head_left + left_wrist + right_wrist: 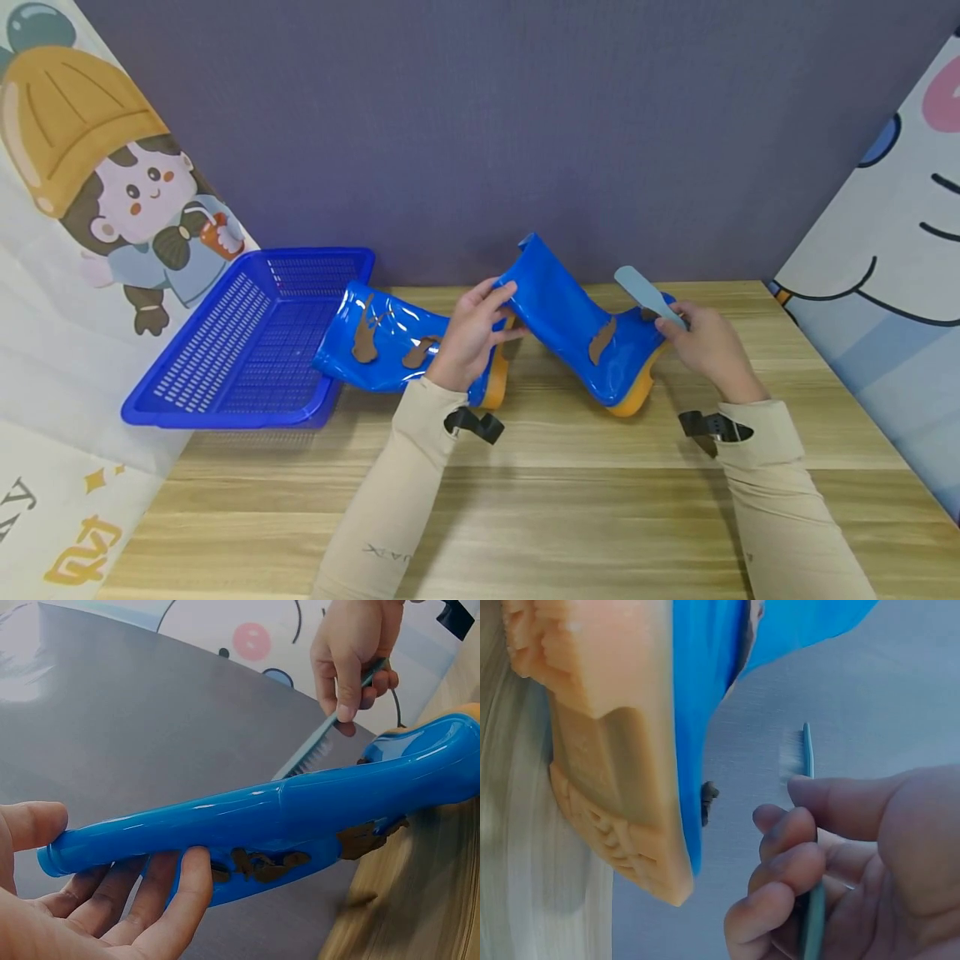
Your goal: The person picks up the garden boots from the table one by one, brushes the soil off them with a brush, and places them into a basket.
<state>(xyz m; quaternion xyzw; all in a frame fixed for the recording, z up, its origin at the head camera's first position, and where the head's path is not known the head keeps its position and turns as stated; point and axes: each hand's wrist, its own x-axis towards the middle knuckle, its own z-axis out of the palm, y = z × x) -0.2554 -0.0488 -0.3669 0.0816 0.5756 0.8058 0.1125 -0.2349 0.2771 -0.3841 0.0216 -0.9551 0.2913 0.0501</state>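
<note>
A blue rain boot [558,304] with an orange sole [636,392] leans tilted over the table, brown patches [602,340] on its surface. My left hand [472,329] grips its shaft near the top opening, thumb on one side and fingers on the other, as the left wrist view shows. In my right hand [705,342] is a pale blue-green brush [641,290], pinched by its handle near the boot's toe. White bristles [319,754] show in the left wrist view. A second blue boot [397,333], also with brown patches, lies on its side behind my left forearm.
A blue plastic basket [255,342] with slotted walls stands at the left, close to the lying boot's top. Behind the wooden table [570,517] rises a grey-purple panel [480,133]. Printed cartoon sheets hang at both sides.
</note>
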